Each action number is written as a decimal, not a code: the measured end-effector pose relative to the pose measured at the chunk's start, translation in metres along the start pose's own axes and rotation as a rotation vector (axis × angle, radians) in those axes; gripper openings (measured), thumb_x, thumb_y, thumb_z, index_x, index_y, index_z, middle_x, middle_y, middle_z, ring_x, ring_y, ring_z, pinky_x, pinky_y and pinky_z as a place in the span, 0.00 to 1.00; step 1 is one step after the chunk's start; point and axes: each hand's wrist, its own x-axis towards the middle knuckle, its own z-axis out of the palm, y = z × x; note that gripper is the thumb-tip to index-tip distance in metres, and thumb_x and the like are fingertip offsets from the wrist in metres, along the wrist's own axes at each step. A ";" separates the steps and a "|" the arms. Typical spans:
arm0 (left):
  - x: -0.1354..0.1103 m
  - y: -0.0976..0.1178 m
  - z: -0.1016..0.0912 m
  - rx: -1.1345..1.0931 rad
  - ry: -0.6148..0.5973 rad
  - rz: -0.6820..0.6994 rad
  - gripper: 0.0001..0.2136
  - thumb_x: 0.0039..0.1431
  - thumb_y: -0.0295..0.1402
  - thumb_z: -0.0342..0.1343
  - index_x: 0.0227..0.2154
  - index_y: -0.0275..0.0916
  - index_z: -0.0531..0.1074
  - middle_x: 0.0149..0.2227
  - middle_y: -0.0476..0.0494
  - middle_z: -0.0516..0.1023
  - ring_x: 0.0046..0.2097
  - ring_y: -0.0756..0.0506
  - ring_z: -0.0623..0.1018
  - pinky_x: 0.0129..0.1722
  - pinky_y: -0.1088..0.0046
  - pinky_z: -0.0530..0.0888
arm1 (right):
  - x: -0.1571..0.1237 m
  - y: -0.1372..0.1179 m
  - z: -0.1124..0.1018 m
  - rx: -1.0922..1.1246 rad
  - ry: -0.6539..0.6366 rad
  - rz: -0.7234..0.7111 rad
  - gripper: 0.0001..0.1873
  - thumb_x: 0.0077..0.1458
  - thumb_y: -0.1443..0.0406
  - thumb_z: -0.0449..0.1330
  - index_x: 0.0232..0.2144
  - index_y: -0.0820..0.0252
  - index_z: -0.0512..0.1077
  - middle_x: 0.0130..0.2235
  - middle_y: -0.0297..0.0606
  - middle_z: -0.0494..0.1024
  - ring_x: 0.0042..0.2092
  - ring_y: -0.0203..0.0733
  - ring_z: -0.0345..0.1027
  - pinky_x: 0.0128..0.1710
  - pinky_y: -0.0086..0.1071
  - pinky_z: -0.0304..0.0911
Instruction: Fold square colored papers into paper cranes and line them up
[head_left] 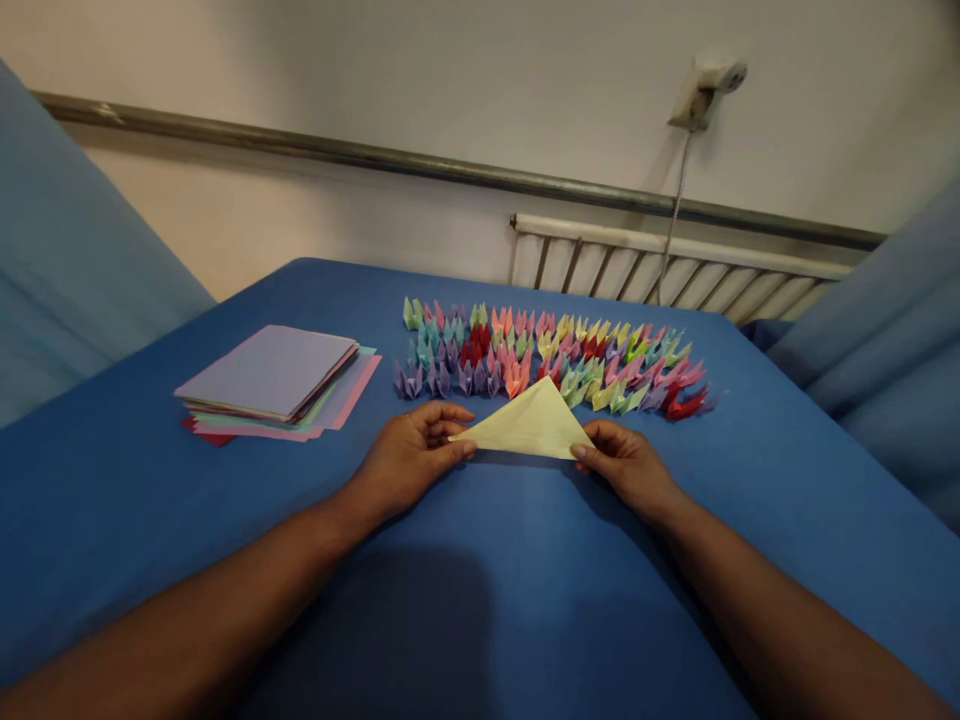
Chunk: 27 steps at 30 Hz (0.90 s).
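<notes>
A pale yellow sheet of origami paper (529,425), folded into a triangle with its point away from me, is held just in front of the paper cranes. My left hand (412,450) pinches its left corner between thumb and fingers. At the opposite corner, my right hand (622,458) grips the paper with the thumb on top. Behind the triangle stand several rows of small folded paper cranes (517,372) in many colours; its tip overlaps the nearest row in view.
A stack of coloured paper squares (266,370), lilac on top, lies at the left on the blue-covered table (180,530). Beyond the far edge are a wall rail (375,155) and a white radiator (622,260). Blue curtains (67,240) hang at both sides.
</notes>
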 end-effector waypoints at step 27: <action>-0.005 0.009 0.000 0.048 -0.061 -0.031 0.09 0.50 0.38 0.61 0.25 0.36 0.74 0.25 0.48 0.79 0.25 0.51 0.75 0.27 0.77 0.71 | 0.000 -0.003 -0.004 0.050 -0.019 0.045 0.19 0.42 0.51 0.68 0.24 0.59 0.70 0.21 0.29 0.69 0.25 0.33 0.59 0.27 0.28 0.54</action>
